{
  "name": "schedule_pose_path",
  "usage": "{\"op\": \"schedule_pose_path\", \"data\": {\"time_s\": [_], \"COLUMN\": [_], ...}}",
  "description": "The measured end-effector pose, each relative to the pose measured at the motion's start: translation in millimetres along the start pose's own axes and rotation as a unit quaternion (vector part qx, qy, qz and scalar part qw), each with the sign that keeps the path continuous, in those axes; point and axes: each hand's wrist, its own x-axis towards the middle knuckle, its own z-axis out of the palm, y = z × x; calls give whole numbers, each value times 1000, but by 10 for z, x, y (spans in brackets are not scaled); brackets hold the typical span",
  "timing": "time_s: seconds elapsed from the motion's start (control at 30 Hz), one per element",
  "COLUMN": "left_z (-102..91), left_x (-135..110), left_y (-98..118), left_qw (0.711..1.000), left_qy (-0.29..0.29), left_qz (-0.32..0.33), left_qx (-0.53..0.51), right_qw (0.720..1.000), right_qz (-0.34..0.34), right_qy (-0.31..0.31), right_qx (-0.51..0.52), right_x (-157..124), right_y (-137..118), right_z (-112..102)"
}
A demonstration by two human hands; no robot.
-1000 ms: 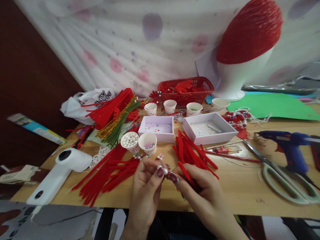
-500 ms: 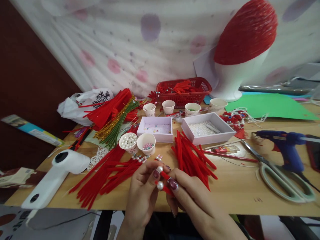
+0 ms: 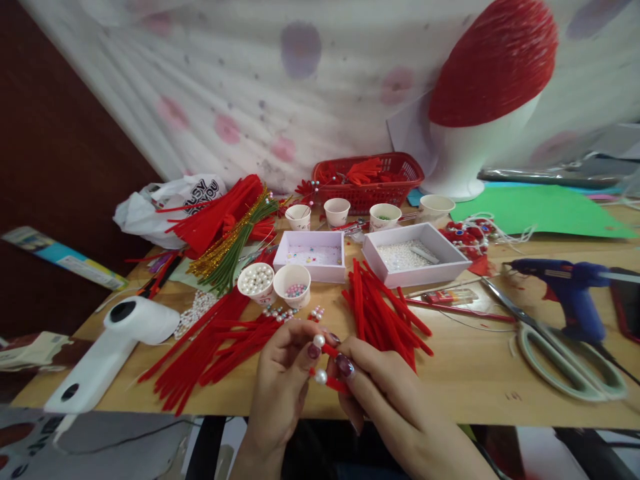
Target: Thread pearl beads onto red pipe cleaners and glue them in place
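Note:
My left hand (image 3: 283, 383) and my right hand (image 3: 387, 393) meet over the table's front edge, both pinching a red pipe cleaner (image 3: 336, 385) that is bent or paired. Two white pearl beads (image 3: 321, 377) sit on it, one above the other, close to my left thumb. My fingers hide much of the red piece. Just beyond my hands lie a bundle of red pipe cleaners (image 3: 383, 313) and another spread (image 3: 190, 363) to the left. Paper cups of white pearls (image 3: 257, 283) and of pink and blue beads (image 3: 295, 291) stand behind the left hand.
Two shallow white boxes (image 3: 310, 270) (image 3: 425, 272) hold small beads. A white handheld device (image 3: 95, 360) lies left. Large scissors (image 3: 570, 360) and a blue glue gun (image 3: 575, 287) lie right. A red basket (image 3: 370, 193) and a white head form (image 3: 455, 160) with red top stand behind.
My right fingers have shifted slightly, and the lower pearl has dropped a little from the upper one. Both hands keep their pinch; the view has moved a touch.

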Motion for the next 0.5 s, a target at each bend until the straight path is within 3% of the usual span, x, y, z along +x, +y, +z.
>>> {"op": "schedule_pose_path", "data": {"time_s": [0.17, 0.4, 0.5], "left_z": [-112, -70, -14], "left_x": [9, 42, 46], "left_y": [33, -45, -38], "left_qw": [995, 993, 995], "left_qy": [-44, -97, -89], "left_qz": [47, 55, 38], "left_qx": [73, 46, 17], "right_qw": [1000, 1000, 999], "right_qz": [10, -15, -31], "right_qy": [-3, 3, 13], "right_qx": [-12, -2, 2], "right_x": [-6, 3, 12], "right_y": [-13, 26, 44], "right_z": [-5, -5, 2]}}
